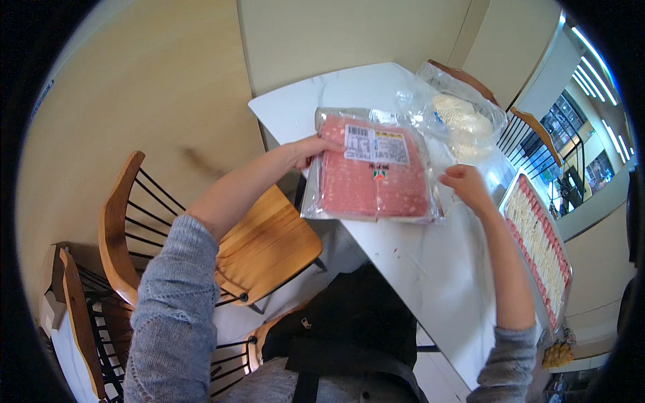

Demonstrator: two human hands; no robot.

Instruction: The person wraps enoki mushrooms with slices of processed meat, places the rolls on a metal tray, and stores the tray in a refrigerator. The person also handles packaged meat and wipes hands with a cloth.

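My left hand [317, 149] grips the left edge of a clear plastic pack of pink sliced meat [373, 186], its thumb on top near a printed label. The pack is tilted over the front edge of a white marbled table [433, 262]. Just right of the pack is my right hand [466, 184], its fingers curled; whether it pinches anything is too small to tell. Behind it lies a clear plastic bag [428, 101] around pale, whitish food [463, 121]. To the right stands a long tray [564, 252] with pink rolls along both sides and whitish strands down the middle.
A wooden chair [272, 242] with black spindles stands left of the table, with another chair [80, 322] farther left. More chair backs [536, 133] show beyond the table. Small pink scraps [395, 250] lie on the tabletop. A pale wall [352, 35] runs behind it.
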